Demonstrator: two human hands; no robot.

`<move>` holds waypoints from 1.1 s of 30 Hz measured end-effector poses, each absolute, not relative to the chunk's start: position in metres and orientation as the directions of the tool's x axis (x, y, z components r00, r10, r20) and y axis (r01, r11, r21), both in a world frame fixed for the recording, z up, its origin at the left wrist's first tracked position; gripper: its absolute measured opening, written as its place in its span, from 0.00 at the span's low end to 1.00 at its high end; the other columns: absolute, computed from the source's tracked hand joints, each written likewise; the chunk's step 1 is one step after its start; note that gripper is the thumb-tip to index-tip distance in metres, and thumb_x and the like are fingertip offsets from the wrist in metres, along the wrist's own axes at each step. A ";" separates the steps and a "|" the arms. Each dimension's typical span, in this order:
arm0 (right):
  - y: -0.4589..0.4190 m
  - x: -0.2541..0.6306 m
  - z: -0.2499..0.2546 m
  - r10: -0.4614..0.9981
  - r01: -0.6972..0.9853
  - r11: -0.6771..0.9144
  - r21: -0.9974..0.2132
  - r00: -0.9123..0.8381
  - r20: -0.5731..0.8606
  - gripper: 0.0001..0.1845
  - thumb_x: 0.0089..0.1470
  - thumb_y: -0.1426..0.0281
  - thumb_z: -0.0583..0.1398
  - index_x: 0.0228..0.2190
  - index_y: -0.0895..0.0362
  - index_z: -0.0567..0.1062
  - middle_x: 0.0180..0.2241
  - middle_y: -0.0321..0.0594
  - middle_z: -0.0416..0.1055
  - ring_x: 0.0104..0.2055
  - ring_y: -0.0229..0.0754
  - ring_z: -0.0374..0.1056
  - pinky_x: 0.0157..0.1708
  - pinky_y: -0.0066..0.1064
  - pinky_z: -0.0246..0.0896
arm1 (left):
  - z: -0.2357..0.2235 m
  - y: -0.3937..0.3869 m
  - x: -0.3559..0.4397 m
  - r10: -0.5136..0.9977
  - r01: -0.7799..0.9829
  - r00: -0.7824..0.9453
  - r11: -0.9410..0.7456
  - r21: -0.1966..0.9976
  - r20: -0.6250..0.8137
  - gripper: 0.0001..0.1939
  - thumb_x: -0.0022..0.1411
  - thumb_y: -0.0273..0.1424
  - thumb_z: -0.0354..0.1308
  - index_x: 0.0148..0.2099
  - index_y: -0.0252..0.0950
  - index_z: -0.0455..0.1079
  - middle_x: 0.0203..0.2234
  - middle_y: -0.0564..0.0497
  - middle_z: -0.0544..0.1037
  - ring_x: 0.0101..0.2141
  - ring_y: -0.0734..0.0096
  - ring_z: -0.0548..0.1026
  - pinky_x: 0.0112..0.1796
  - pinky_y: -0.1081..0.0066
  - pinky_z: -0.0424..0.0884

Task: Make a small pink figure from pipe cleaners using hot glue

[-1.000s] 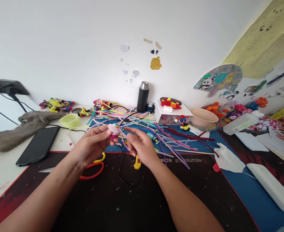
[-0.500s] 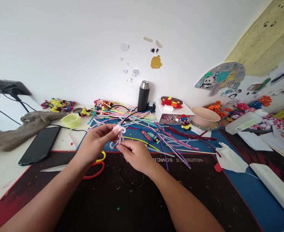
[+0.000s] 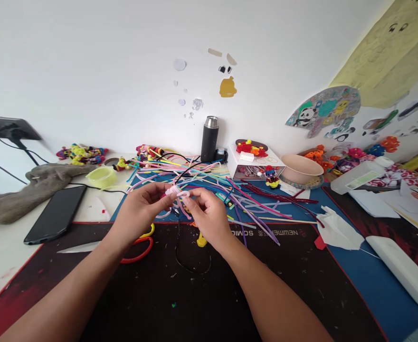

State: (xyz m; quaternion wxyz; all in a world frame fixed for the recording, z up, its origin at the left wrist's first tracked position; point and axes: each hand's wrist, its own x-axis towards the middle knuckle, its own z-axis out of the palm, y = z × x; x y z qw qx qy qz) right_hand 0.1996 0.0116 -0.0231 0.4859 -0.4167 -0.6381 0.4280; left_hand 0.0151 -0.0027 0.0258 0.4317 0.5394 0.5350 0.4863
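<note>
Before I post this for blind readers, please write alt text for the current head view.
A person's left hand and right hand hold a small pale-pink craft piece near scattered colourful pipe cleaners; scissors lie on a black mat.

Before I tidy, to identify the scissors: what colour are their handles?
One red handle, one yellow handle; best in the head view.

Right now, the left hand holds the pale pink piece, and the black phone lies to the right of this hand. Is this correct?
Wrong side: the head view shows the black phone to the left of the left hand, which holds the pale pink piece.
</note>
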 end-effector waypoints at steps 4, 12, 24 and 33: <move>0.011 0.200 -0.016 0.954 0.042 0.274 -0.961 -0.138 0.266 0.15 0.65 0.54 0.64 0.35 0.53 0.78 0.19 0.30 0.63 0.20 0.37 0.57 0.24 0.31 0.52 | 0.023 -0.001 0.013 0.999 0.160 0.002 -0.041 0.986 0.041 0.25 0.51 0.54 0.77 0.39 0.40 0.83 0.26 0.49 0.83 0.29 0.62 0.77 0.32 0.68 0.74; 0.018 0.204 -0.014 0.974 -0.057 0.145 -0.988 -0.165 0.153 0.18 0.61 0.52 0.65 0.32 0.53 0.75 0.19 0.29 0.62 0.19 0.36 0.56 0.21 0.30 0.51 | 0.016 0.001 0.012 0.994 0.063 0.097 0.046 0.997 -0.052 0.23 0.47 0.51 0.81 0.37 0.39 0.85 0.32 0.47 0.85 0.31 0.63 0.79 0.35 0.70 0.75; 0.021 0.204 -0.016 0.962 -0.095 0.051 -0.994 -0.262 0.074 0.19 0.59 0.51 0.67 0.31 0.54 0.75 0.18 0.29 0.66 0.15 0.33 0.57 0.16 0.26 0.50 | 0.016 -0.007 0.013 0.973 0.190 0.229 -0.054 0.980 0.009 0.22 0.53 0.51 0.77 0.43 0.41 0.86 0.40 0.45 0.87 0.40 0.52 0.83 0.43 0.63 0.80; 0.020 0.204 -0.010 0.961 -0.157 -0.010 -0.987 -0.274 0.034 0.19 0.58 0.51 0.68 0.30 0.54 0.74 0.16 0.26 0.62 0.15 0.33 0.55 0.16 0.27 0.48 | 0.020 -0.009 0.015 0.982 0.076 0.185 -0.047 0.996 0.032 0.20 0.54 0.48 0.78 0.43 0.40 0.84 0.39 0.45 0.87 0.41 0.54 0.83 0.45 0.63 0.80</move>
